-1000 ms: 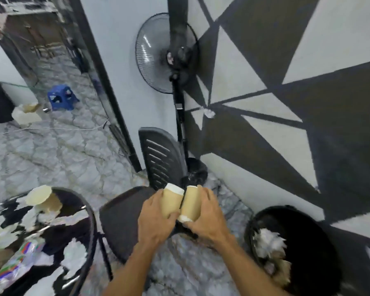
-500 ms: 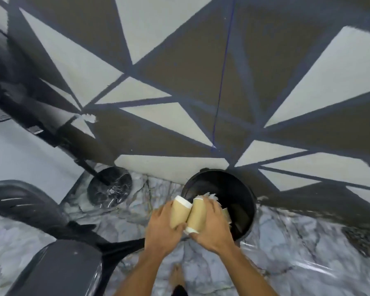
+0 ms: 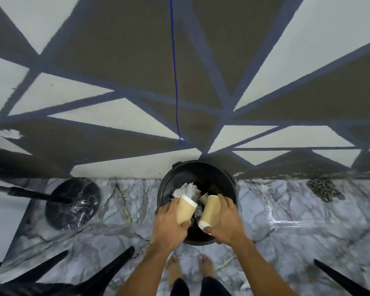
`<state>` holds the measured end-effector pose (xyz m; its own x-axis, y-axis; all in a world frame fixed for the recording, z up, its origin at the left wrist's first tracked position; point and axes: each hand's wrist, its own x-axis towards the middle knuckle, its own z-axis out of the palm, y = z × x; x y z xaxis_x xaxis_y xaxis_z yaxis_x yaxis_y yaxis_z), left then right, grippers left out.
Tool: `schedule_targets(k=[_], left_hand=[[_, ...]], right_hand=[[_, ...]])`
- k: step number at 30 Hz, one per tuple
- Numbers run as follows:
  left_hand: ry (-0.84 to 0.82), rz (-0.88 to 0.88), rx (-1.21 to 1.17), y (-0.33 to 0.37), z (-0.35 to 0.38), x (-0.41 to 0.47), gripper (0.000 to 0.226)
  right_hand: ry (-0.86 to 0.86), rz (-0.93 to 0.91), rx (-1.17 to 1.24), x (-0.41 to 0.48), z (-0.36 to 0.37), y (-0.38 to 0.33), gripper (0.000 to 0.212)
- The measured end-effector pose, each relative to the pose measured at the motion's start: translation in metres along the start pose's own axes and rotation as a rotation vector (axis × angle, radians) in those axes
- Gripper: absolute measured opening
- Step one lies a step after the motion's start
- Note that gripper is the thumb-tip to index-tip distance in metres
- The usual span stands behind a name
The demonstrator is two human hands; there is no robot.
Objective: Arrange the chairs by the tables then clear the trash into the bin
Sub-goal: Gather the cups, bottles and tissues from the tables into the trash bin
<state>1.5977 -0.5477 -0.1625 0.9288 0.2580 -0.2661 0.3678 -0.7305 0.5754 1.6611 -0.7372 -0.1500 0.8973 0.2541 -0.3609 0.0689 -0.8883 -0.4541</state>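
Each hand, left and right, has its fingers wrapped around one cup directly above the bin, positioned for release.

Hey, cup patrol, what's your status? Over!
Left hand holding a tan paper cup, right hand holding another tan paper cup. Both above the round black trash bin, crumpled white paper inside. Nothing blocking the drop.

The bin stands against the wall, fan base left, perhaps a chain right.
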Motion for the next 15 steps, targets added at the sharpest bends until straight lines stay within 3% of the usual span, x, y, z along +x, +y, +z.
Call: schedule_targets(k=[3, 6, 10, 15], left_hand=[[-0.015, 0.013, -0.006, 0.004, 0.012, 0.017, 0.076], [-0.063, 0.016, 0.086, 0.01, 0.025, 0.034, 0.079], [-0.161, -0.078, 0.124, 0.017, 0.039, 0.043, 0.073], [-0.15, -0.144, 0.1, 0.03, 0.04, 0.047, 0.063]], right_hand=[[-0.044, 0.025, -0.022, 0.016, -0.003, 0.002, 0.114], [-0.127, 0.104, -0.049, 0.032, -0.001, 0.01, 0.13], [-0.241, 0.133, -0.107, 0.052, -0.003, 0.032, 0.112], [-0.3, 0.114, -0.053, 0.072, -0.018, 0.054, 0.096]])
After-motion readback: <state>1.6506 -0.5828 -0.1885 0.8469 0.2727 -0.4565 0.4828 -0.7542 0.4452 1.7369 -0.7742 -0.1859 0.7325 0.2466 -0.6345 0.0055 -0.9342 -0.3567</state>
